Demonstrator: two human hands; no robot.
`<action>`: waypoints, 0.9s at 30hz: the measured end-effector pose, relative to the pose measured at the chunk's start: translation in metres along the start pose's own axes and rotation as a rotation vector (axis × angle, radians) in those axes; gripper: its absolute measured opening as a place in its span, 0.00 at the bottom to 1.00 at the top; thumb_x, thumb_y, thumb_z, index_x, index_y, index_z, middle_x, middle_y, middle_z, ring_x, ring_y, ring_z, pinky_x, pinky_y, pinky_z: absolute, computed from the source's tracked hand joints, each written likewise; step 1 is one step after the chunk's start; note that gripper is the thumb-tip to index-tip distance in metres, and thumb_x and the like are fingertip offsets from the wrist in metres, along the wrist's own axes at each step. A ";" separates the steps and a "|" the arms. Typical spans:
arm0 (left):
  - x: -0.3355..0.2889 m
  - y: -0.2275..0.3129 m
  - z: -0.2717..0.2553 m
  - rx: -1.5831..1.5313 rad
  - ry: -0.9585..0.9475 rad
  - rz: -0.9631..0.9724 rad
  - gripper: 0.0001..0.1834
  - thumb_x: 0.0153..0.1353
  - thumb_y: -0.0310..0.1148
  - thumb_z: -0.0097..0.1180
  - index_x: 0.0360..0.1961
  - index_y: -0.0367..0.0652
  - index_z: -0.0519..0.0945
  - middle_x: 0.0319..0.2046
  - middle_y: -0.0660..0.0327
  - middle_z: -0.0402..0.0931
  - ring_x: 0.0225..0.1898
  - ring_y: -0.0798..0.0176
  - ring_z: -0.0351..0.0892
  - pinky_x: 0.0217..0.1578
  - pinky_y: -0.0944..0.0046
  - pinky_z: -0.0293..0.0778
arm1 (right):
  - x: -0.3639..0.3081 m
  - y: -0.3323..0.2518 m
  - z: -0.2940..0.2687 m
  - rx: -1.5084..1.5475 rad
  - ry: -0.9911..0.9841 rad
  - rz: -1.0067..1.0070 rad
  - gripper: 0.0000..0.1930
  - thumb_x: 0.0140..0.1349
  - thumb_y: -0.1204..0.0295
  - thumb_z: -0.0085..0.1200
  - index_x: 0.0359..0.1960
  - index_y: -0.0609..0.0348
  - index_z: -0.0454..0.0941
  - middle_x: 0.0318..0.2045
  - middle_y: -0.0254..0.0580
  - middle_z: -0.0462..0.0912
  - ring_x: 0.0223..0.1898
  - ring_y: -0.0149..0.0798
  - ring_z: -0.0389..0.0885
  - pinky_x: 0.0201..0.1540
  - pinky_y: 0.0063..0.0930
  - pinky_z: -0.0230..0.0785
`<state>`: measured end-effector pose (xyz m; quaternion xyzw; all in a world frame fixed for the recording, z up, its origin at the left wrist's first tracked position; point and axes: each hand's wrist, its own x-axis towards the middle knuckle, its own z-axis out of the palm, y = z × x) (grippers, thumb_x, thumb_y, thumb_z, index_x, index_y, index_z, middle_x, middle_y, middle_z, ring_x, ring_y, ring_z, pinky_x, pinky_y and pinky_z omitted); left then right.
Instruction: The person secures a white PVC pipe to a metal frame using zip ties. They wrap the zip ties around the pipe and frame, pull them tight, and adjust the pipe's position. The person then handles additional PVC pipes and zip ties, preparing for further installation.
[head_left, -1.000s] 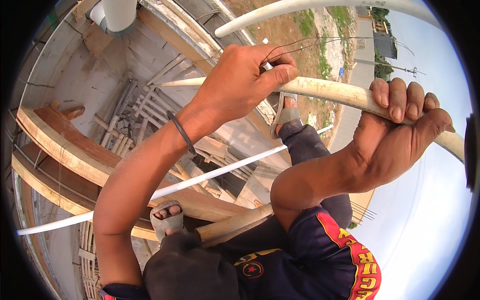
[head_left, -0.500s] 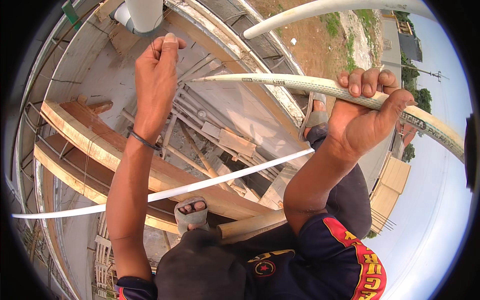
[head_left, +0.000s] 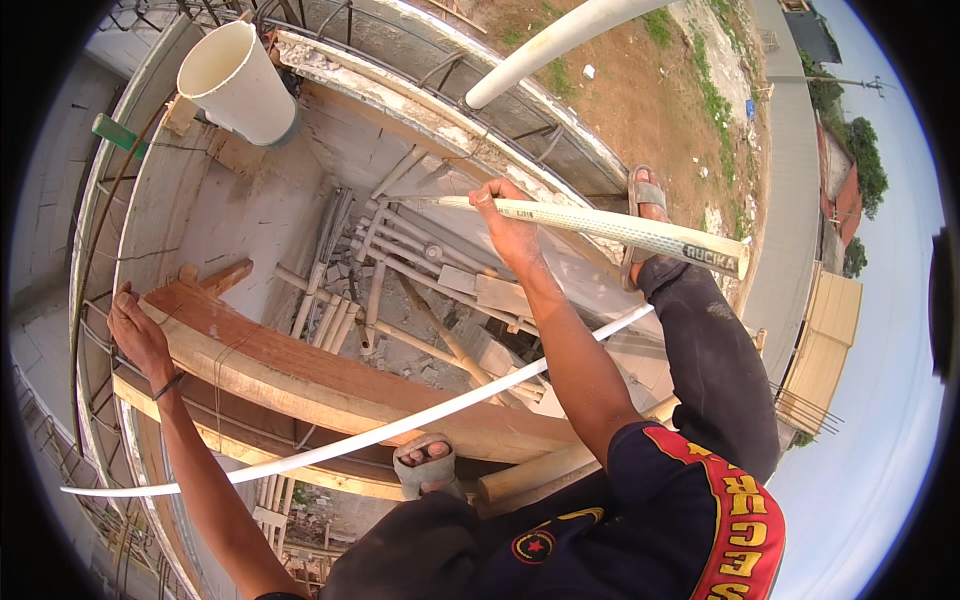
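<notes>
My right hand (head_left: 508,225) is closed around a cream plastic pipe (head_left: 620,228) near its narrow-looking far end. The pipe's thicker, open end points right, over my right knee. At the far left, my left hand (head_left: 140,335) is at the end of a curved wooden beam (head_left: 330,375). Its fingers are bent together; what they hold, if anything, is hidden. A long white strip (head_left: 400,425) runs slantwise beneath both my forearms. Below the pipe, several other pipes (head_left: 440,270) lie in a walled pit.
A white bucket (head_left: 240,85) stands on the wall at the upper left, near a green handle (head_left: 118,133). Another thick pale pipe (head_left: 550,50) sticks out at the top. My sandalled feet rest on the beam and the wall (head_left: 570,190). Bare rebar (head_left: 435,72) lines the wall; ground lies far below.
My left hand has moved left and down to the beam's end. My right hand has shifted left along the pipe, whose right end now shows. The view has moved, bringing the bucket fully in.
</notes>
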<state>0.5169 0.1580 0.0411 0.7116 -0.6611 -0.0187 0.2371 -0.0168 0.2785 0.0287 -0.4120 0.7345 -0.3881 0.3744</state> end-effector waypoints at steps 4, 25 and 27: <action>-0.010 -0.031 0.028 0.081 -0.109 0.092 0.22 0.73 0.41 0.37 0.44 0.35 0.80 0.42 0.52 0.80 0.46 0.51 0.74 0.49 0.54 0.67 | 0.010 0.038 0.026 -0.104 -0.114 0.224 0.20 0.64 0.49 0.55 0.38 0.55 0.78 0.34 0.36 0.81 0.41 0.34 0.78 0.45 0.35 0.69; -0.008 0.012 0.013 0.320 -0.349 -0.006 0.26 0.74 0.46 0.31 0.34 0.40 0.78 0.30 0.60 0.77 0.38 0.56 0.71 0.54 0.53 0.56 | 0.059 0.295 0.166 0.768 0.379 0.360 0.11 0.58 0.70 0.63 0.42 0.55 0.79 0.35 0.35 0.80 0.38 0.30 0.79 0.39 0.24 0.73; -0.003 0.009 0.012 0.326 -0.368 -0.039 0.26 0.74 0.46 0.31 0.33 0.40 0.78 0.30 0.59 0.77 0.38 0.56 0.71 0.54 0.53 0.57 | 0.075 0.320 0.179 0.814 0.408 0.323 0.11 0.59 0.70 0.63 0.42 0.55 0.78 0.36 0.36 0.80 0.39 0.30 0.79 0.40 0.23 0.73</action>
